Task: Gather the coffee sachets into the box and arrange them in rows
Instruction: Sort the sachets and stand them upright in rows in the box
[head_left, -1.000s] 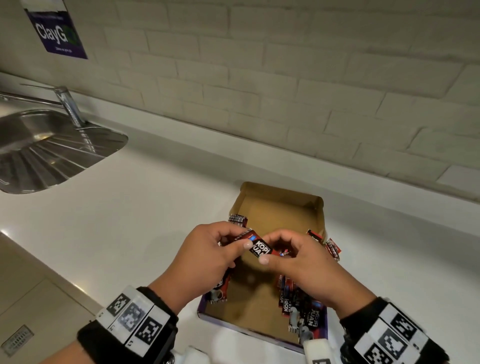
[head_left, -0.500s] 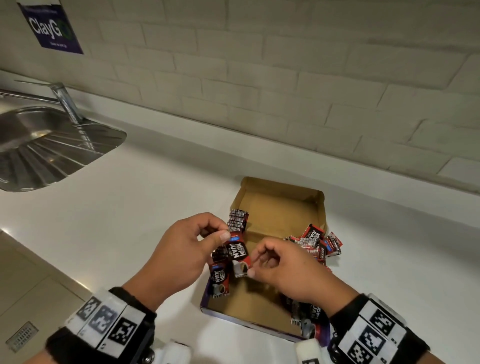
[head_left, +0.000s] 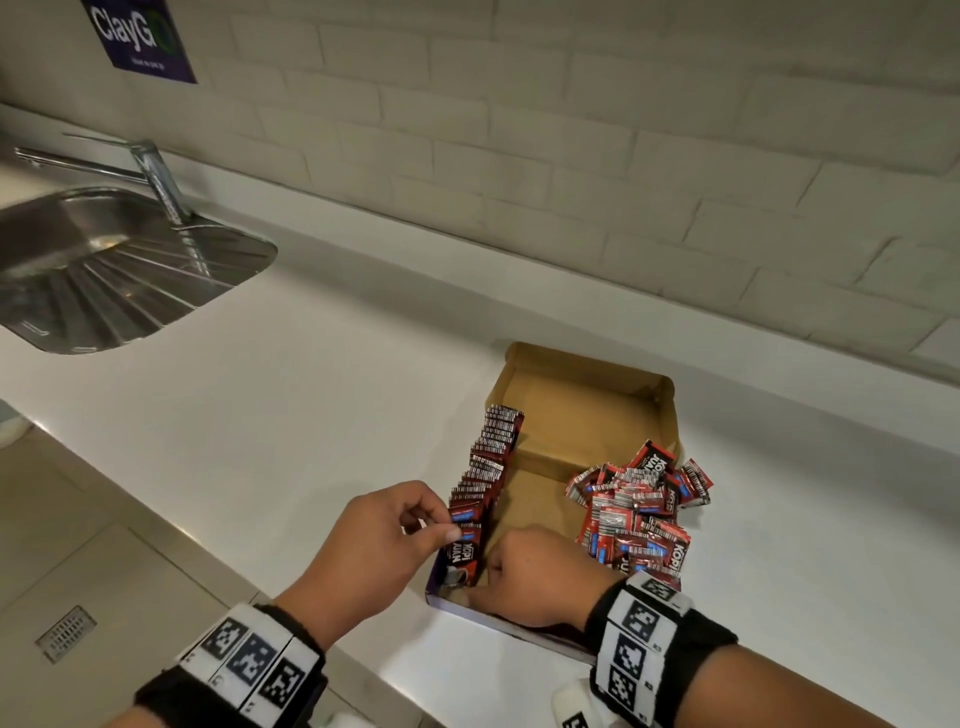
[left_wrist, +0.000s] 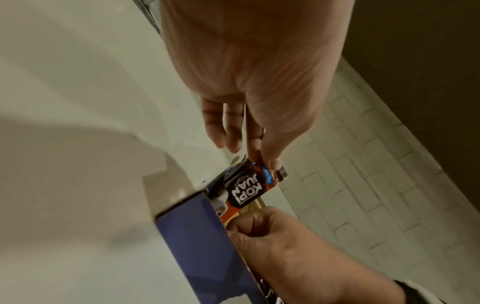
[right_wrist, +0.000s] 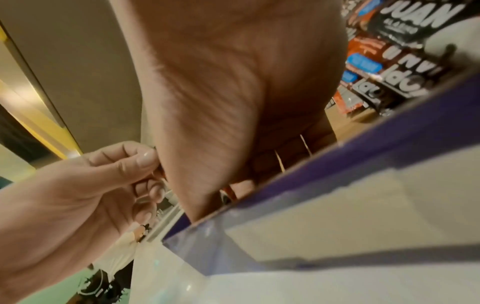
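An open cardboard box (head_left: 587, 395) with purple outer walls (left_wrist: 197, 236) lies on the white counter. A row of upright coffee sachets (head_left: 488, 462) lines its left wall. A loose pile of sachets (head_left: 639, 514) fills its right side and spills over that rim. My left hand (head_left: 449, 525) pinches the top of the nearest sachet (left_wrist: 249, 189), which stands at the near end of the row. My right hand (head_left: 480, 587) is inside the box's near left corner. Its curled fingers meet that sachet's lower end, and its fingertips are hidden behind the box wall (right_wrist: 337, 164).
A steel sink (head_left: 104, 270) with a tap (head_left: 161, 182) is set into the counter at the far left. A tiled wall runs along the back. The counter's front edge (head_left: 218, 561) passes just left of my left wrist, with floor below.
Both hands have brought the sachet down from above the box to the near end of the left row. The loose pile at the right has come into full view.
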